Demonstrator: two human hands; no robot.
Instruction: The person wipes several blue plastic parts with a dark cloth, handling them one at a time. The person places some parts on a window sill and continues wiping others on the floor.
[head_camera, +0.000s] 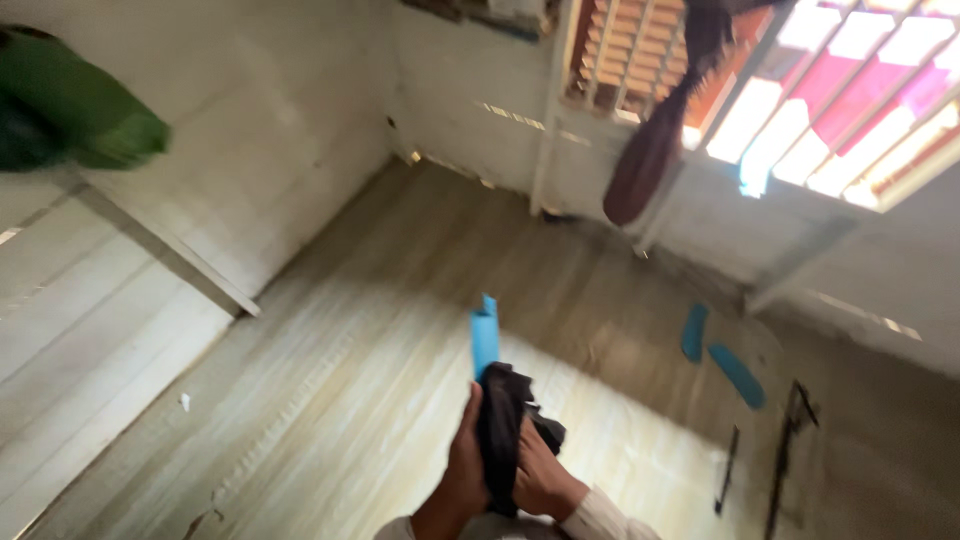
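Both my hands are raised at the bottom centre of the head view, pressed around a bunched black cloth (503, 420). My left hand (463, 470) grips its left side. On the other side, my right hand (545, 478) holds the lower folds. A blue tube-shaped object (485, 338) sticks up just above the cloth, but blur hides whether a hand holds it. A pale sleeve shows at my right wrist.
A wooden plank floor (350, 350) spreads below. White plank walls (130, 270) stand left and behind. A dark red garment (650, 150) hangs by a barred window (850, 110). Two blue sandals (720, 355) lie at right. A green cloth (70, 110) hangs upper left.
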